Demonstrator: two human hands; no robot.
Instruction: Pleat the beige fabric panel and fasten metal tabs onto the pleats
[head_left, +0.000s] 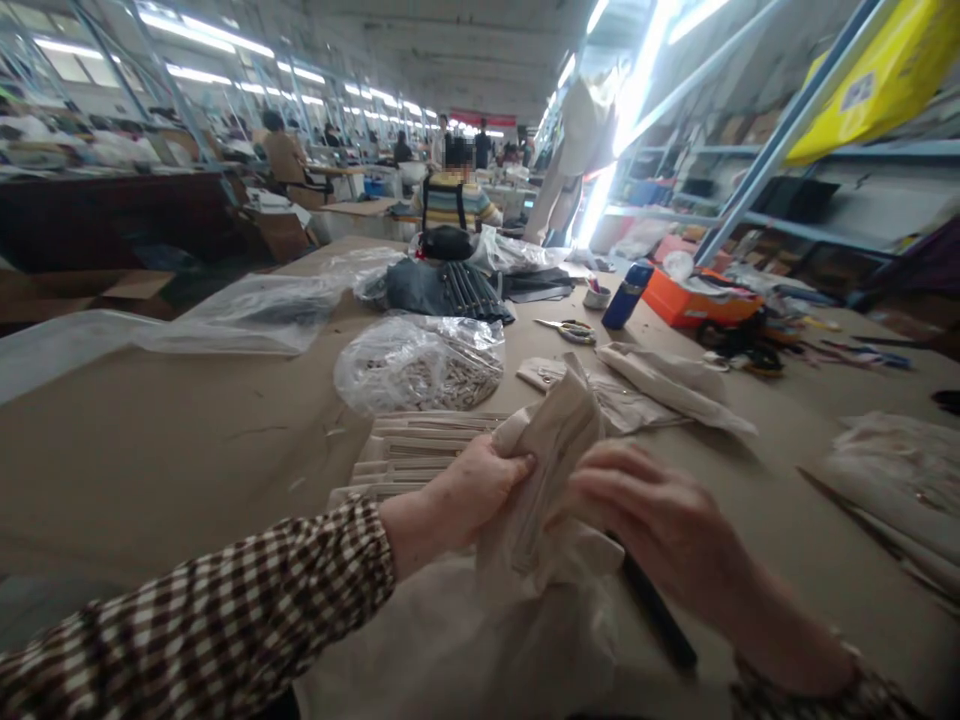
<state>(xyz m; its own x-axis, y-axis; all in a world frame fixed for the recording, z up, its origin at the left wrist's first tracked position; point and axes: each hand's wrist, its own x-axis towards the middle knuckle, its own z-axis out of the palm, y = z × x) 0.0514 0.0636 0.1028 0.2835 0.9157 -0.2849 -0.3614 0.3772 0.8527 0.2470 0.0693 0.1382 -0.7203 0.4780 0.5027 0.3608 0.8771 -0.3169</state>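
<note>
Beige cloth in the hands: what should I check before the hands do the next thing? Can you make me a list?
1. Left hand has a good hold on the beige cloth: ok, the thumb presses on it.
2. Right hand grips it too: cannot tell, the fingers are blurry beside it.
3. Cloth smooth and flat: not ok, it is lifted up and bunched.
4. Scissors away from the fingers: ok, they lie farther back, near the blue bottle.
5. Left sleeve off the beige strips: cannot tell, they overlap in this view.
</note>
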